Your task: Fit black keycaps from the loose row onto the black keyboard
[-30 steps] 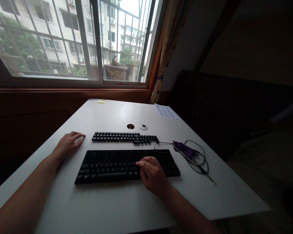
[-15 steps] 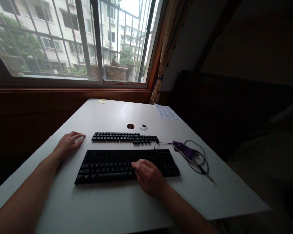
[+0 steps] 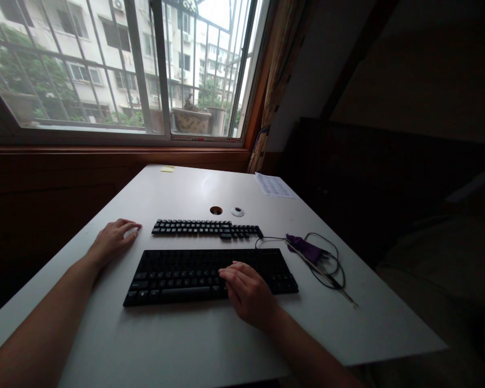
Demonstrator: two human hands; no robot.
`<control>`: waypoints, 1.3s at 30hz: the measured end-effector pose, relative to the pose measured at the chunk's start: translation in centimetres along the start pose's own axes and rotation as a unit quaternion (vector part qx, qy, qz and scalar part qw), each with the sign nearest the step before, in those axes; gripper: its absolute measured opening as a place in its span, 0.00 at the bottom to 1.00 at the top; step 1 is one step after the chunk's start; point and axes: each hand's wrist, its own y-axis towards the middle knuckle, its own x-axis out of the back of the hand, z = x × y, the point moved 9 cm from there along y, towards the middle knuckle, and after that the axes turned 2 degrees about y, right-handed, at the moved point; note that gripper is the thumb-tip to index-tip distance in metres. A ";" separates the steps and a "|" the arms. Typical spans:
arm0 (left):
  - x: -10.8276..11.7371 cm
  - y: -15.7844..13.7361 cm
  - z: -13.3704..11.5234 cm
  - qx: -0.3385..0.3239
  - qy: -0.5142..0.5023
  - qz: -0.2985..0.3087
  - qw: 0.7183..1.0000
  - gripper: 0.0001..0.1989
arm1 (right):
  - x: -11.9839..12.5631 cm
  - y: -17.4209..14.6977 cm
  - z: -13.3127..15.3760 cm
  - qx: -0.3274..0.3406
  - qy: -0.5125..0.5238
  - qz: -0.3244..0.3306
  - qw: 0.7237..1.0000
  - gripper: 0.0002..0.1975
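Observation:
A black keyboard [image 3: 178,283] lies in front of me on the white table [image 3: 178,347]. Its lower rows carry keycaps, while the upper part looks dark, without clear key legends. My right hand [image 3: 248,291] is over the right-middle of the keyboard, fingers pressed together at the tips. Whatever may be between those fingertips is hidden. Behind the keyboard, loose black keycaps [image 3: 194,227] are laid out in rows. My left hand [image 3: 115,237] rests on the table left of these rows, fingers stretched out and holding nothing.
Right of the keyboard lie a purple cloth [image 3: 305,248], a coiled black cable [image 3: 338,264] and a thin stick-like tool [image 3: 327,277]. Two round holes, one with a white ring [image 3: 237,212], sit behind the keycaps. Printed paper [image 3: 275,186] and a yellow note [image 3: 167,168] lie at the back.
My right hand has shifted very slightly to the right over the keyboard. My left hand and the keycap rows stay where they were.

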 end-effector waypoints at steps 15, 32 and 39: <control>-1.4 0.0 1.2 0.003 0.018 0.024 1.000 0.25 | 0.0 0.0 0.2 0.015 -0.005 -0.001 1.000 0.17; -1.6 0.1 1.3 0.000 0.024 0.030 0.999 0.25 | 1.3 2.2 -6.3 -0.111 -0.004 0.003 0.994 0.17; -1.3 0.1 1.0 0.001 0.014 0.020 1.000 0.24 | -0.6 4.1 -10.8 -0.145 -0.087 0.053 0.984 0.18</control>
